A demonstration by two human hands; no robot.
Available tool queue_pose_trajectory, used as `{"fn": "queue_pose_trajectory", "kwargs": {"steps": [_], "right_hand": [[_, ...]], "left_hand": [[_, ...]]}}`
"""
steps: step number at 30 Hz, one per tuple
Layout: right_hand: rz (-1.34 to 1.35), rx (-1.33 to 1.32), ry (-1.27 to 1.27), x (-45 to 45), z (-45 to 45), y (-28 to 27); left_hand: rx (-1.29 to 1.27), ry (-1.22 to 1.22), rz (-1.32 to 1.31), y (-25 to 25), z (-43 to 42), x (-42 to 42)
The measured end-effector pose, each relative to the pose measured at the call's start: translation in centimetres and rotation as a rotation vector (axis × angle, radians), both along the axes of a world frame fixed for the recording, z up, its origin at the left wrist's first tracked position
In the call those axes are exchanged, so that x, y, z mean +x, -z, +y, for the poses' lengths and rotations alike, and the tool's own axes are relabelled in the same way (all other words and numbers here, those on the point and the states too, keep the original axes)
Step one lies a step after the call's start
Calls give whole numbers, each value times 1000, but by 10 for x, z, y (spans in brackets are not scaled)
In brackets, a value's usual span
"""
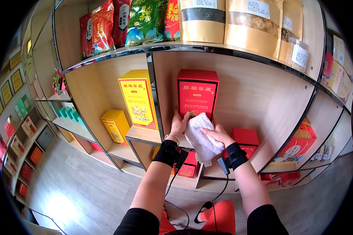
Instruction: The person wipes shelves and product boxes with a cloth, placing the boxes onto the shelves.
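A tall red box (197,90) with gold lettering stands upright in the middle shelf compartment. At its lower left edge, my left hand (179,125) is closed on the box, thumb across the front and the other fingers partly hidden at the side. A white cloth (204,139), bunched at the top and hanging down, lies against the lower front of the box. My right hand (219,137) grips this cloth from the right, with its thumb on top. The cloth hides the box's bottom front.
Left of the divider stand a tall yellow box (138,100) and a smaller yellow box (115,126). A small red box (245,141) sits lower right. Snack bags (147,19) and kraft pouches (253,25) fill the shelf above. Cables (223,192) hang from both wrist straps.
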State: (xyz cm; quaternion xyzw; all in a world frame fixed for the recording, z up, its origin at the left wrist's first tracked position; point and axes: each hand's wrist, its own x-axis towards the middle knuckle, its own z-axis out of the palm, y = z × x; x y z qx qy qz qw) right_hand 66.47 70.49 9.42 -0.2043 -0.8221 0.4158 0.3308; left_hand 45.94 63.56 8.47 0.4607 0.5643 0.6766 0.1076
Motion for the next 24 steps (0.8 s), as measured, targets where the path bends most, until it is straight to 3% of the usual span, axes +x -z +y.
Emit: {"fn": "queue_pose_trajectory", "kwargs": {"steps": [2,6,10,11,13,15,17,19,23,24], "right_hand": [[80,16,-27,-3,0,4],[-73,-161,-45,1,-7,-4],[-86,-77,-27,0,-5,11],[-74,-85,-33,1,-4,21],[-50,-99,-45,5,-5,36],[-137,-194,-24,10,-1,45],[-178,-294,-13,10,-6,41],[-178,-299,-35,10,-1,52],[51,-299,-69,10,-30,41],[127,-226,1,10,-38,43]], "left_hand": [[18,-25,39,1,1,0],[-9,-28,9,0,0,0],[-114,-279,172,0,-20,15],[-188,-227,243,-4,-39,21],[108,-296,536,-15,-84,39],[289,-173,736,-33,-132,36],[304,-427,870,-37,-155,7],[186,-753,733,-40,-159,-36],[-160,-925,847,-10,-143,-104],[-120,-893,864,-2,-141,-111]]}}
